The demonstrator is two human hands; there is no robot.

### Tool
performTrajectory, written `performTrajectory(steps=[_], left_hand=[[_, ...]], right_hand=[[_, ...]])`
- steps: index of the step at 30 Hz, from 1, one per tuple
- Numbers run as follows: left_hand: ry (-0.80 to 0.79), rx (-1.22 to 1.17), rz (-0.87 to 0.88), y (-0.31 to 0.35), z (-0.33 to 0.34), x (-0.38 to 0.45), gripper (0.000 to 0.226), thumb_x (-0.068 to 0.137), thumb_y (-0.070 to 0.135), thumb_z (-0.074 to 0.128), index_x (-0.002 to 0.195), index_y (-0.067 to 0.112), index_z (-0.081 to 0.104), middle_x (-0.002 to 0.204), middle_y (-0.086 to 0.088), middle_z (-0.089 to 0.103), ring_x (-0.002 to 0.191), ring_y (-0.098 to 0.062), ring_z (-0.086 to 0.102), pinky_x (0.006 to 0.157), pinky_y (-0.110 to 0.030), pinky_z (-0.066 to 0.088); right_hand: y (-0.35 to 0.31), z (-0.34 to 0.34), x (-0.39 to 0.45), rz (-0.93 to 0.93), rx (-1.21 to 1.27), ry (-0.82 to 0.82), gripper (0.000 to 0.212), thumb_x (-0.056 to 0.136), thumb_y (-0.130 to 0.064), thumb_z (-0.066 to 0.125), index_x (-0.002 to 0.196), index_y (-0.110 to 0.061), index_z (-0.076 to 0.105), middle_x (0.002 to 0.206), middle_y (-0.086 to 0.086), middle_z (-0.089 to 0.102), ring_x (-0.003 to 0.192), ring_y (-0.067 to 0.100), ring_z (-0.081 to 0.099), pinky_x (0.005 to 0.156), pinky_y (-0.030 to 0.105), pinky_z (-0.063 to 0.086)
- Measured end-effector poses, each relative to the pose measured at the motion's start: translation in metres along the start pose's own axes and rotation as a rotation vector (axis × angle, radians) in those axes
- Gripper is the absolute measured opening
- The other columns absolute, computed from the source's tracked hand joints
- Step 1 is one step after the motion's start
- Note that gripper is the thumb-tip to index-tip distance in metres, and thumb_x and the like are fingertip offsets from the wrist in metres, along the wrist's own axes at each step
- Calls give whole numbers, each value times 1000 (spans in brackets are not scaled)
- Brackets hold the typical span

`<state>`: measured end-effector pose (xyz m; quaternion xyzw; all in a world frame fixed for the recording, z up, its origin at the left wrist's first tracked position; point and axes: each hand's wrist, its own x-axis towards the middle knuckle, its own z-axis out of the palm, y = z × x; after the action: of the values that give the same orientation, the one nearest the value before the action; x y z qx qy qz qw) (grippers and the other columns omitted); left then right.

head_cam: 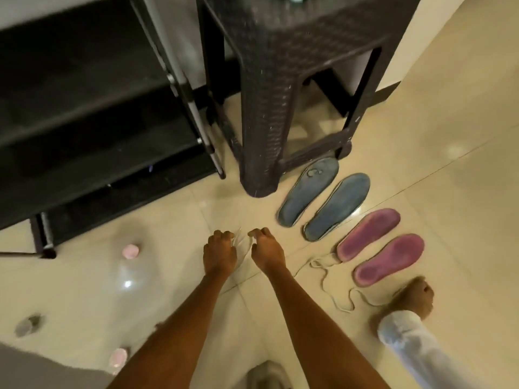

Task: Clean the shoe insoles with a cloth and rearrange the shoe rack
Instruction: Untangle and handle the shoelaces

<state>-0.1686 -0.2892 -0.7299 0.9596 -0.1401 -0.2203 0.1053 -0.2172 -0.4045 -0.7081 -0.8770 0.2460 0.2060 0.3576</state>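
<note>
Head view: left hand [219, 252] and right hand [266, 249], fingers curled, pinched a pale shoelace [241, 242] left of the blue insoles [323, 204].

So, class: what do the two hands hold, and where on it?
Both hands, left hand and right hand, pinch a thin pale shoelace stretched between them. Which part of the lace cannot be told; it is too blurred.

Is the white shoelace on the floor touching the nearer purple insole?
Apart. The head view shows bare tile between the shoelace and the nearer purple insole.
</note>
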Motion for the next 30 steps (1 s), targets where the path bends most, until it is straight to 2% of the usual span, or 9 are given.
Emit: performTrajectory(steps=[6,9,12,15,18,21,24,27,30], left_hand=[[-28,168,-42,-29,65,13,42,94,41,49,125,13,54,118,-14,57,107,-27,55,87,-33,49],[-27,244,-42,-41,68,14,31,97,27,46,116,9,62,111,-11,60,101,-24,57,82,-30,47],[-54,127,31,-44,47,4,25,92,23,55,110,10,68,105,-12,64,95,-27,59,79,-32,47],[-52,-186,99,-30,9,-17,21,89,23,63,100,8,72,98,-12,70,89,-27,63,79,-33,50],[-42,-418,91,-10,-45,-51,20,93,23,56,100,8,68,95,-11,72,89,-26,66,78,-31,49],[-79,-523,119,14,-112,-80,18,96,21,49,103,12,62,96,-7,69,88,-23,65,79,-31,49],[-63,-592,221,34,-193,-109,13,96,23,48,90,16,57,83,-2,61,78,-16,58,73,-28,45],[18,-680,287,41,-267,-144,19,93,20,53,74,21,52,71,3,56,67,-9,51,61,-20,39],[101,-707,335,38,-315,-178,16,91,20,56,75,20,56,72,-1,59,67,-12,52,68,-28,45]], right_hand=[[26,60,26,-46,8,-27,38,91,-9,44,128,-13,49,130,9,47,114,29,53,91,38,49],[30,71,25,-60,22,-1,38,92,-9,44,129,-14,50,135,8,45,116,29,53,92,38,49],[26,66,9,-68,49,-1,38,91,-8,45,128,-16,51,133,6,47,111,27,56,88,35,49],[10,42,-17,-97,73,11,43,89,-7,50,130,-18,48,131,2,46,104,24,59,83,30,49],[-21,9,-52,-183,135,46,52,83,-4,52,133,-19,47,126,1,48,100,21,60,78,22,44],[-62,-33,-93,-290,167,117,38,84,-5,53,121,-13,55,113,3,57,94,18,59,75,15,39],[-108,-87,-136,-327,226,241,15,91,-7,51,101,-8,62,93,4,62,80,13,54,72,20,38],[-150,-134,-182,-339,261,304,16,94,-12,48,87,-8,61,78,4,62,73,20,57,70,35,45],[-183,-166,-224,-432,266,380,17,95,-17,50,96,-12,66,81,0,65,75,18,60,73,34,48]])
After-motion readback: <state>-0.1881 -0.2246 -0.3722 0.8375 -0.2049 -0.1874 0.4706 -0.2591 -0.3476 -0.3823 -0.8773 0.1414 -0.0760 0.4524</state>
